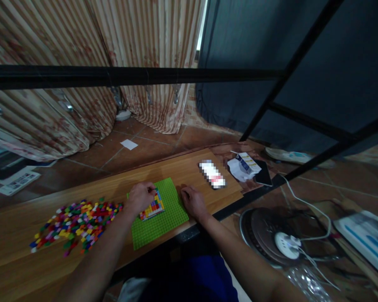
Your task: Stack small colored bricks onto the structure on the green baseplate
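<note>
A green studded baseplate [166, 216] lies on the wooden table [25, 260] in front of me. On its left part stands a small block of coloured bricks [153, 208]. My left hand [140, 196] rests on the top of that block, its fingers curled and pressed down on the bricks. My right hand [192, 202] lies at the baseplate's right edge, fingers bent and resting on the table and plate rim. A heap of several loose coloured bricks [77, 223] lies to the left of the plate.
A blurred white item [212, 174], a small carton with crumpled paper [244, 165] and a dark phone [264, 174] lie at the table's right end. A fan [271, 239] lies on the floor at right. Black metal bars [113, 75] cross overhead.
</note>
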{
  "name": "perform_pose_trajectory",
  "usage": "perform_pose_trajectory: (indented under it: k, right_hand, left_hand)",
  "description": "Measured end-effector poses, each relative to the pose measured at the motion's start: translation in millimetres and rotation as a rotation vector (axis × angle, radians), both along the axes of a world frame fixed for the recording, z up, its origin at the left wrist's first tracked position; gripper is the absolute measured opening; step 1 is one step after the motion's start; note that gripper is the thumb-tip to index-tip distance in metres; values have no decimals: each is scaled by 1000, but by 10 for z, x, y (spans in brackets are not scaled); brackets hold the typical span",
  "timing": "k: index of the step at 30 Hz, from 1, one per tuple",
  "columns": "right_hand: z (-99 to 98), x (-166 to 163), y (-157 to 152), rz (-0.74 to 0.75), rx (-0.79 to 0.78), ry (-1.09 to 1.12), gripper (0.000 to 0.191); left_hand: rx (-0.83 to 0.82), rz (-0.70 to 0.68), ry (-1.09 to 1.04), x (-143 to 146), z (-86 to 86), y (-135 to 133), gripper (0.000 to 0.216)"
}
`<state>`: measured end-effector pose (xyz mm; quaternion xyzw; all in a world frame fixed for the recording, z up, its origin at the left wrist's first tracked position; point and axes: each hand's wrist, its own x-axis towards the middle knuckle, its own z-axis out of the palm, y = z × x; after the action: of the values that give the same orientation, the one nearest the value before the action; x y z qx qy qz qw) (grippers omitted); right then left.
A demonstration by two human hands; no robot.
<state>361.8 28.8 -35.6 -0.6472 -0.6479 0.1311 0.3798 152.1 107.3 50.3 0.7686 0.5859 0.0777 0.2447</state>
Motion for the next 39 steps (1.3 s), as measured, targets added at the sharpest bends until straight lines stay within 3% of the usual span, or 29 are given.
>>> perform_pose_trajectory:
  k: [13, 17, 25, 39]
  right_hand:
    - [15, -24, 10, 5, 17, -4, 19]
    - [32, -30, 19, 5, 15, -22, 18]
    - [35, -35, 22, 4, -5, -38, 18]
    - [83, -56, 20, -11, 17, -45, 19]
  left_hand:
    - [51, -28, -14, -32, -26, -136, 30]
    - [35, 28, -39, -24, -49, -108, 40]
    - [-69, 169, -174, -16, -89, -35, 33]
    - [-26, 99, -143, -37, -57, -3, 32]
